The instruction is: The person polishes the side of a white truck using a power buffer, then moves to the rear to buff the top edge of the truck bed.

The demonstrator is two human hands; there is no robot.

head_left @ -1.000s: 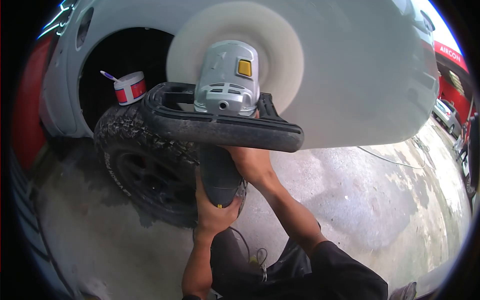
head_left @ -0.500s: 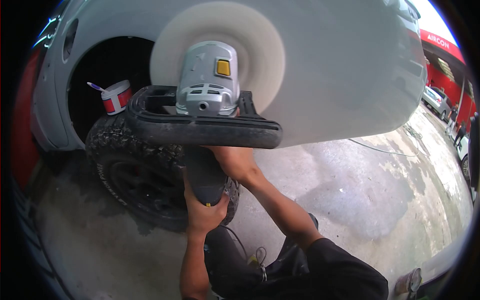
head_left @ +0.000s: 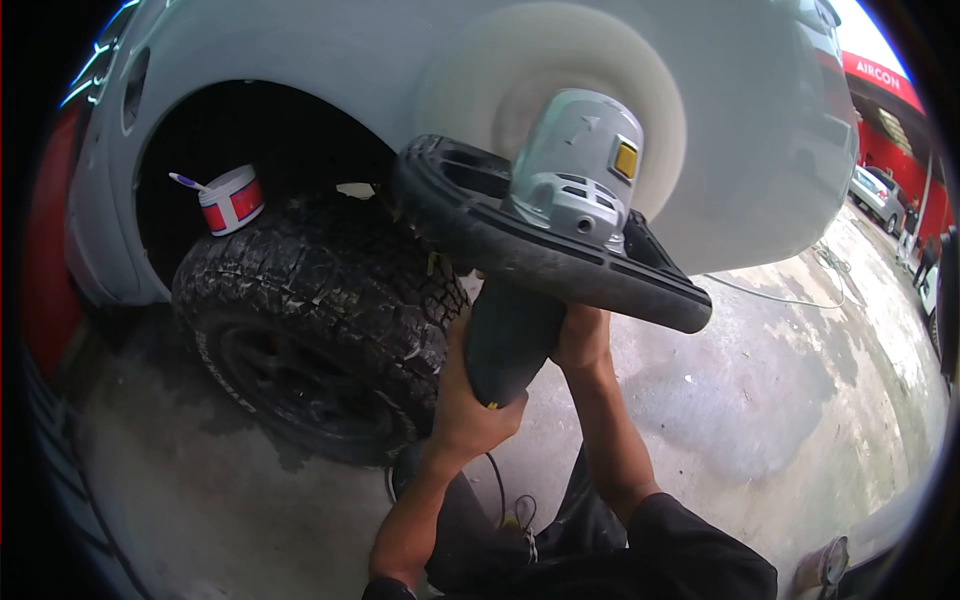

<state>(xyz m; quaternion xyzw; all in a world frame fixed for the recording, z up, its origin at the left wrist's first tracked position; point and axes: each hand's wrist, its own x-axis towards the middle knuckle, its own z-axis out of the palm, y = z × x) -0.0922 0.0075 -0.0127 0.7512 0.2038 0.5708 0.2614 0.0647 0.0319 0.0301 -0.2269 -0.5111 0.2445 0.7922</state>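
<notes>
A grey and black polishing machine point(head_left: 575, 190) is held between my two hands, its head tilted to the right. Its round pale pad point(head_left: 655, 150), smeared by spinning, lies against the light grey car body panel point(head_left: 760, 130). My left hand point(head_left: 478, 420) is wrapped round the rear end of the dark handle. Higher up, my right hand point(head_left: 583, 338) grips the machine's body from the right side; some of its fingers are hidden behind it. A black loop handle point(head_left: 560, 265) runs across the machine's head.
A big off-road tyre point(head_left: 320, 300) leans below the dark wheel arch. On its tread stands an open tub point(head_left: 232, 200) with a purple-and-white handle sticking out. A power cord point(head_left: 500, 490) hangs near my legs. A tin point(head_left: 822, 565) is at lower right. People and parked cars are far right.
Both my hands have moved the polishing machine to the right along the panel, and it now leans over to the right. More of the tyre shows. The tub stays in place.
</notes>
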